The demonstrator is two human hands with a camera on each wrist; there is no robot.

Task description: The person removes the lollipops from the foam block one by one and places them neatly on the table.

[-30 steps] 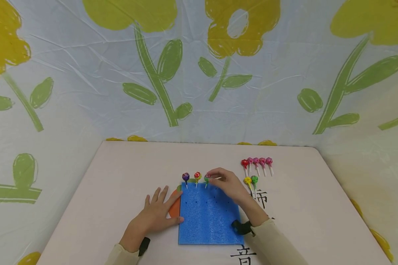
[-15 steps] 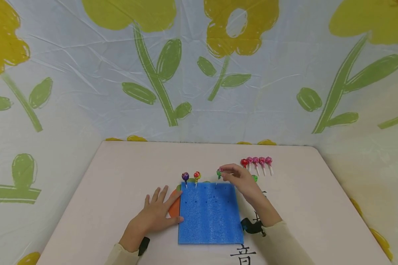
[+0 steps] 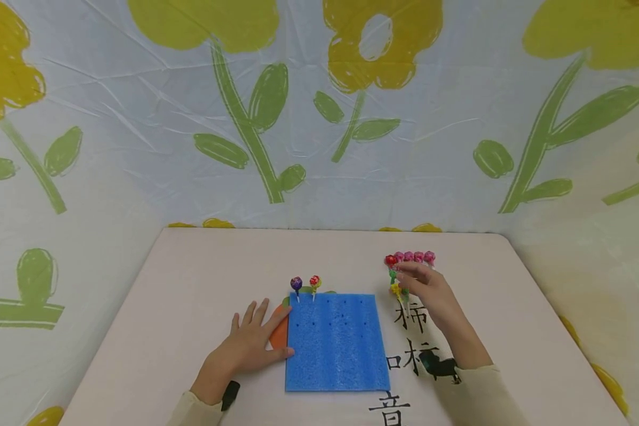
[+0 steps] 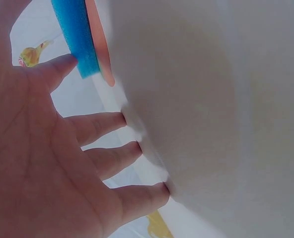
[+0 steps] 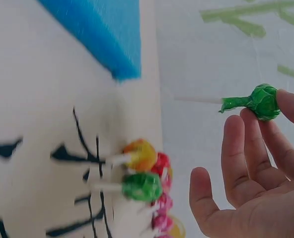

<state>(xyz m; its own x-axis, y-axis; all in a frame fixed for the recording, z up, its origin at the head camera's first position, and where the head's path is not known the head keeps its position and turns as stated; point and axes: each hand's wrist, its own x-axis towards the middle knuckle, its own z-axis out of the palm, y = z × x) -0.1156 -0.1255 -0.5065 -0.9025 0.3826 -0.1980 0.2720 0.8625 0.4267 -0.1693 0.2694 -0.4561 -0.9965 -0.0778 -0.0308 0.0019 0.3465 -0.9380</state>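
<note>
A blue foam block with rows of small holes lies on the table. My left hand rests spread at its left side, thumb and index finger touching the edge. My right hand pinches a green-wrapped lollipop by its candy head between thumb and fingers, its white stick free, above the lollipops at the right. Below it lie a yellow lollipop and another green lollipop. A purple lollipop and a red-and-yellow lollipop stand upright in the block's back row, at the left.
Behind my right hand, a red lollipop and several pink lollipops lie in a row. An orange piece shows from under the block's left side. Black printed characters mark the table. A flowered cloth hangs behind.
My right hand has pulled the green lollipop out of the block's back row and carried it right, over the loose lollipops. My left hand has stayed at the block.
</note>
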